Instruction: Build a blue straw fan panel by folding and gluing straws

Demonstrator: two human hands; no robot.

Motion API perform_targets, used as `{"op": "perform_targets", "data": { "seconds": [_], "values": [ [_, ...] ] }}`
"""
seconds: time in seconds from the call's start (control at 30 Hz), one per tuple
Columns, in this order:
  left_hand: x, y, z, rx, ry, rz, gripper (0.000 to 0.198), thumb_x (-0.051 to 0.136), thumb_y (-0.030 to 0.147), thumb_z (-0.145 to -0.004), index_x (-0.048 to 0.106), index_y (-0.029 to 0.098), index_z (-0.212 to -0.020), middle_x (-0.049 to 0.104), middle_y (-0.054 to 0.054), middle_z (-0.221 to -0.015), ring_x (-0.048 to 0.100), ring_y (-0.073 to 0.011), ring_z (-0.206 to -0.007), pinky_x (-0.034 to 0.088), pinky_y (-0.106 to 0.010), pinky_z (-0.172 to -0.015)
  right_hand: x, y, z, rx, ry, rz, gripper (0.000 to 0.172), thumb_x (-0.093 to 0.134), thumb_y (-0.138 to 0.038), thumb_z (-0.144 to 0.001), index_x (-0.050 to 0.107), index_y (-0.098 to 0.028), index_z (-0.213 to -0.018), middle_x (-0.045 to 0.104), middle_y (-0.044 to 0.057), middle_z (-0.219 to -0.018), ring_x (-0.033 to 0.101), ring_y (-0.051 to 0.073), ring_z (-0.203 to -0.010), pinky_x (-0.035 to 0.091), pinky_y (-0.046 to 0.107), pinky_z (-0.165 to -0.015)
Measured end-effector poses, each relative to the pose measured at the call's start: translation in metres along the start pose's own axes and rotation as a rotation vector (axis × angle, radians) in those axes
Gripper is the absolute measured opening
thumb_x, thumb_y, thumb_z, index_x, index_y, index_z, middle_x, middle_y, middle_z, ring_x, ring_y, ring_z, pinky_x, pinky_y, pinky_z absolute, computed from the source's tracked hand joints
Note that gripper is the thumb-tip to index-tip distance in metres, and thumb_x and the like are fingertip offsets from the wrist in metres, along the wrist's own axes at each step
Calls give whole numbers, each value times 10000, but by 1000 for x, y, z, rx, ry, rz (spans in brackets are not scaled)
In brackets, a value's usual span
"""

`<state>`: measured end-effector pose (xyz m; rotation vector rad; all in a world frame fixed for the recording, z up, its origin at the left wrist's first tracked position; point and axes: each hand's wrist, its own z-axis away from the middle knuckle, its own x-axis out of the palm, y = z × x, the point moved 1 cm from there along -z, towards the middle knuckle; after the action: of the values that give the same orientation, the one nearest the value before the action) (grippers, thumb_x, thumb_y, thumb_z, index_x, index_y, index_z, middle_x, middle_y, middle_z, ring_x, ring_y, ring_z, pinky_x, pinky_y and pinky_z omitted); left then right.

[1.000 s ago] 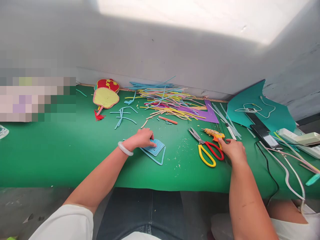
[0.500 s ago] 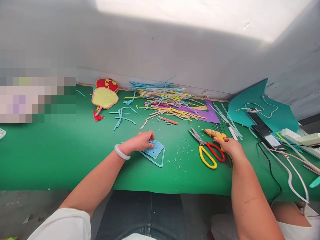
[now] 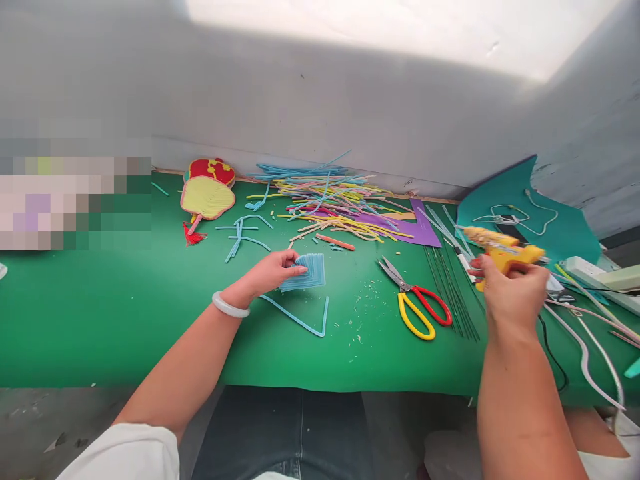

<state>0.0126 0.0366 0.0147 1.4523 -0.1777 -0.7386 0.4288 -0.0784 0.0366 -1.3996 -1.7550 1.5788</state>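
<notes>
My left hand point(image 3: 281, 272) pinches a light blue panel of pipe cleaners point(image 3: 311, 272) bent in nested angles, lifted and tilted over the green tabletop. Below it lies a bent blue pipe cleaner point(image 3: 300, 321), apart from the panel. On the right, my right hand point(image 3: 515, 290) is closed round the grip of a yellow hot glue gun point(image 3: 500, 247), its nozzle end toward the left, held above the table. Scissors point(image 3: 415, 297) with one red and one yellow handle lie spread between my hands.
Behind lies a heap of coloured pipe cleaners point(image 3: 335, 200) over purple sheet point(image 3: 425, 227). Green wires point(image 3: 453, 293) lie right of the scissors. A fan-shaped piece point(image 3: 207, 198) with a red tassel rests back left. Cables and a power strip point(image 3: 590, 273) are far right, near another person's arm point(image 3: 593, 437).
The glue gun has been lifted off the table and carried right in my right hand. My left hand has raised the blue panel away from the bent strip beneath.
</notes>
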Motion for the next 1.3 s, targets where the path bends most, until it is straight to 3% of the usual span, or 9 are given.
{"op": "perform_targets", "data": {
  "seconds": [0.07,0.17,0.23,0.3,0.4,0.47,0.67,0.97,1.3],
  "values": [
    [2,4,3,-57,-31,192,438,731,547,-708,592,183,-910,643,10,-757,575,-134,-658,419,-249,-614,-10,-29,25,-74,66,-221,416,792,-413,-725,470,-307,-967,647,-2,-958,577,161,-689,497,349,-687],
    [5,11,9,-105,-93,273,450,758,544,-694,615,174,-907,650,4,-735,571,-121,-614,409,-235,-575,-17,-61,75,-52,24,-340,320,772,-470,-724,644,-228,-889,513,-41,-642,458,125,-536,429,314,-536],
    [7,14,13,-89,-119,236,417,764,540,-691,621,171,-823,625,11,-692,553,-117,-595,398,-231,-551,-15,-69,111,42,-123,-388,385,816,-507,-639,679,-202,-830,563,-24,-622,484,116,-514,407,283,-485],
    [7,16,15,-64,-152,198,391,768,527,-692,613,174,-759,599,17,-666,545,-121,-600,399,-233,-547,-9,-68,142,162,-274,-419,391,856,-493,-583,699,-191,-774,672,34,-723,550,127,-558,449,278,-498],
    [8,16,17,-55,-240,177,358,753,508,-726,628,174,-762,599,11,-683,543,-120,-616,408,-228,-554,4,-60,177,308,-497,-406,340,836,-474,-651,725,-184,-791,749,103,-858,576,141,-566,478,288,-503],
    [8,17,19,-53,-281,177,336,746,489,-744,634,173,-755,604,9,-689,532,-111,-611,402,-215,-545,13,-55,193,368,-574,-419,318,823,-462,-689,733,-187,-822,758,104,-890,578,136,-573,477,276,-507],
    [11,25,22,-104,-312,278,274,781,413,-723,644,176,-722,633,17,-674,538,-97,-594,392,-191,-525,27,-50,213,433,-629,-424,372,811,-516,-703,748,-205,-898,763,90,-878,607,159,-640,520,282,-560],
    [13,29,25,-111,-307,369,287,806,414,-697,650,174,-717,663,13,-680,590,-115,-615,439,-214,-561,23,-54,219,367,-643,-462,331,747,-533,-784,753,-211,-865,765,104,-910,651,172,-665,528,279,-563],
    [13,28,23,-125,-346,369,339,812,426,-709,606,158,-734,631,43,-684,553,-83,-629,441,-212,-625,27,-53,228,298,-562,-368,362,699,-553,-823,742,-195,-846,732,74,-860,612,143,-659,525,246,-565]
  ]
}}
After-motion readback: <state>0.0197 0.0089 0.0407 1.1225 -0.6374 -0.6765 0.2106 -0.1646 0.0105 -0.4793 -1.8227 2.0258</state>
